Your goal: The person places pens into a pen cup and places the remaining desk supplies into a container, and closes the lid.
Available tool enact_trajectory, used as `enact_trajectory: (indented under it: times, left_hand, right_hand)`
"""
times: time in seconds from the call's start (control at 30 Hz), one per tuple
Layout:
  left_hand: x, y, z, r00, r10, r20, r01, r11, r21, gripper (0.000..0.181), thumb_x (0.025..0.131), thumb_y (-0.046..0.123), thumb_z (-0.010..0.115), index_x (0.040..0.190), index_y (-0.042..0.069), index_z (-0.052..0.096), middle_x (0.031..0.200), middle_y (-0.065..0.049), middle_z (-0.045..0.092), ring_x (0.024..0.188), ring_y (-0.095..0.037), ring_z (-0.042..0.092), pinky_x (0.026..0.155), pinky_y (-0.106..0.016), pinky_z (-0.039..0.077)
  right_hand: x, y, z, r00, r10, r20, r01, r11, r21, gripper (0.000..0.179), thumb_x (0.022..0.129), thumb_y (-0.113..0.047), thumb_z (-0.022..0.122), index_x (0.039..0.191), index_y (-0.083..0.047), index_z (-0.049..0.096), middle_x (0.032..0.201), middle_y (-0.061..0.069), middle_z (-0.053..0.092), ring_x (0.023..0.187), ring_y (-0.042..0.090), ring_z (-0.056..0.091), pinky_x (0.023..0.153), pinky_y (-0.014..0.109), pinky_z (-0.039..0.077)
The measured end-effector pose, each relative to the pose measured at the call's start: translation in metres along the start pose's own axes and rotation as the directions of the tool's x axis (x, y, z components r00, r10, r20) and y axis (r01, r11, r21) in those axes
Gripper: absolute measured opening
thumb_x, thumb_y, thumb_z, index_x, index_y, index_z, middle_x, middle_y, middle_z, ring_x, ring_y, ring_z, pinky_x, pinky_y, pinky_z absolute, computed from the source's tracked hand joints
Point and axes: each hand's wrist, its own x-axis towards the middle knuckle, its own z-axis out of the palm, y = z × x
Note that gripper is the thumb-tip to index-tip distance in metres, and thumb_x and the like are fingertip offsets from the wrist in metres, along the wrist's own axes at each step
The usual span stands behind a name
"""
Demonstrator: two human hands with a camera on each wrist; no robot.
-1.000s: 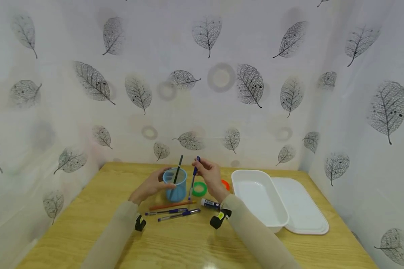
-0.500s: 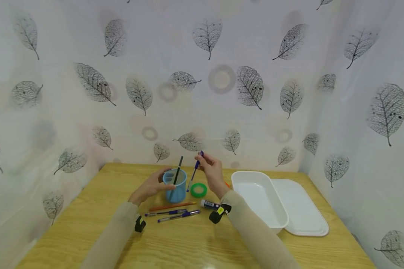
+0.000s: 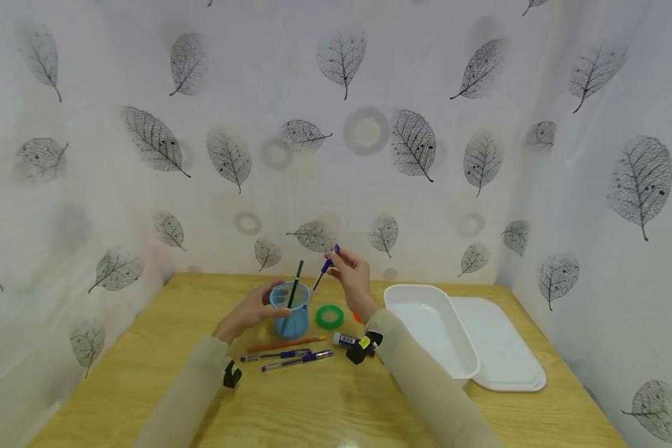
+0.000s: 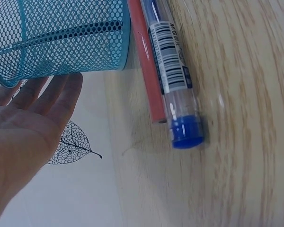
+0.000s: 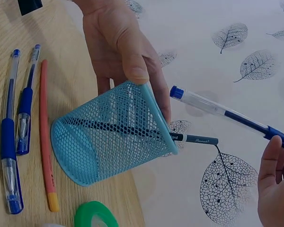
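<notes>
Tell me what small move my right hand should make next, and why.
Probably lower the blue pen into the mesh cup: your right hand pinches it with its lower end close to the rim but not inside, your left hand holds the cup, and a dark pencil already stands in it.
</notes>
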Motion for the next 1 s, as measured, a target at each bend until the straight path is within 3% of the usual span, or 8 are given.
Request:
enact_trajectory:
  times: [0.17, 0.3, 0.47, 1.0]
  left_hand:
    - [-0.001, -0.001, 0.001, 1.0, -0.001, -0.002, 0.001, 1.0, -0.011, 0.08, 0.084, 0.028, 0.079, 0.15, 0.013, 0.036, 0.136, -0.018, 0.055, 0.124, -0.034, 0.054, 0.104, -0.051, 0.044]
    - [-0.001, -0.002, 0.001, 1.0, 0.0, -0.003, 0.0, 1.0, -0.019, 0.08, 0.084, 0.028, 0.079, 0.15, 0.012, 0.036, 0.137, -0.018, 0.055, 0.125, -0.034, 0.053, 0.105, -0.052, 0.043]
    - [0.001, -0.004, 0.0, 1.0, -0.004, -0.002, 0.004, 1.0, -0.024, 0.082, 0.084, 0.028, 0.079, 0.151, 0.011, 0.035, 0.138, -0.018, 0.054, 0.126, -0.035, 0.052, 0.105, -0.053, 0.042]
    - [0.003, -0.005, 0.0, 1.0, -0.015, -0.007, 0.015, 1.0, -0.009, 0.08, 0.084, 0.028, 0.079, 0.15, 0.014, 0.036, 0.138, -0.017, 0.053, 0.126, -0.034, 0.052, 0.104, -0.052, 0.042]
  right_hand:
    - [0.001, 0.001, 0.002, 0.999, 0.002, -0.037, -0.002, 1.0, -0.002, 0.026, 0.094, -0.007, 0.064, 0.119, 0.0, 0.067, 0.117, 0.023, 0.068, 0.08, 0.01, 0.068, 0.067, 0.023, 0.057]
    - [0.003, 0.004, 0.003, 0.998, 0.002, -0.055, -0.002, 1.0, -0.005, 0.024, 0.093, -0.008, 0.067, 0.115, 0.0, 0.069, 0.109, 0.017, 0.072, 0.082, 0.011, 0.069, 0.068, 0.025, 0.058]
    - [0.007, 0.011, 0.004, 0.999, 0.008, -0.04, -0.011, 0.998, -0.06, 0.021, 0.092, -0.008, 0.067, 0.112, -0.001, 0.07, 0.098, 0.007, 0.074, 0.081, 0.011, 0.069, 0.069, 0.026, 0.058]
    - [0.01, 0.022, 0.004, 1.0, 0.015, 0.007, -0.013, 0.986, -0.167, 0.023, 0.093, -0.006, 0.066, 0.114, 0.001, 0.069, 0.096, 0.007, 0.074, 0.078, 0.009, 0.067, 0.066, 0.024, 0.056]
